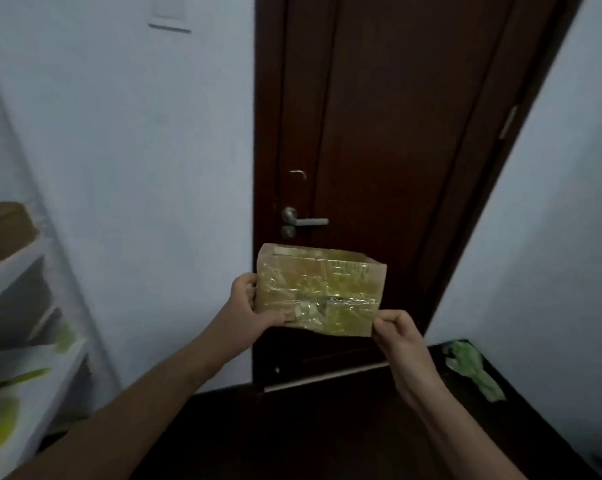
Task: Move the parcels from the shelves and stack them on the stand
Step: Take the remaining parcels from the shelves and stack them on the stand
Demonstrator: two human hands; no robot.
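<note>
A small cardboard parcel (pixel 322 289) wrapped in shiny yellowish tape is held up in the air in front of a dark door. My left hand (pixel 249 306) grips its left side, thumb on the front face. My right hand (pixel 394 332) pinches its lower right corner. The white shelves (pixel 25 251) stand at the far left, blurred, with more brown and grey parcels (pixel 5 226) on them. A dark surface (pixel 521 403) at the lower right may be the stand; I cannot tell for sure.
A dark brown door (pixel 396 150) with a metal handle (pixel 304 220) fills the middle. Pale walls flank it. A crumpled green bag (pixel 472 368) lies on the dark surface at the right. The floor below is dark.
</note>
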